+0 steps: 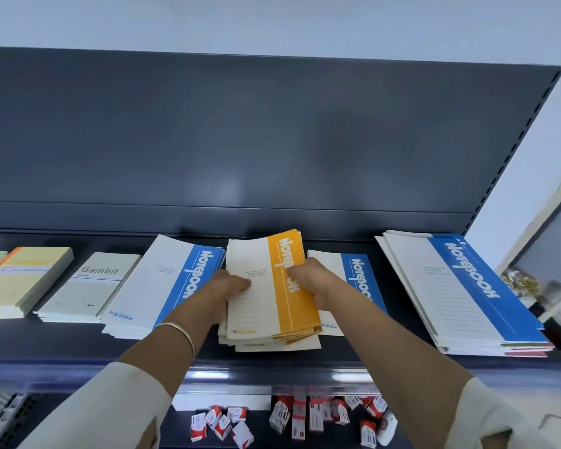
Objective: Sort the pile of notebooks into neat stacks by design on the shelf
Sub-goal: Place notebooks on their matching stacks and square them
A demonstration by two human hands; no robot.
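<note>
Gripping the orange-banded notebooks [282, 306] from both sides, I pinch their white edge with my left hand [230, 285], thumb on the cover, while my right hand [308, 280] curls round the orange edge, thumb on the band. They lie as a loose, uneven pile in the middle of the dark shelf [62, 345]. Just to their left lies a blue-banded stack [162, 286], then the Gambit notebooks [88, 286] and a yellow pad [23, 280]. To the right a smaller blue notebook [357, 270] shows behind my wrist, with a large blue-topped stack [460, 296] beyond it.
</note>
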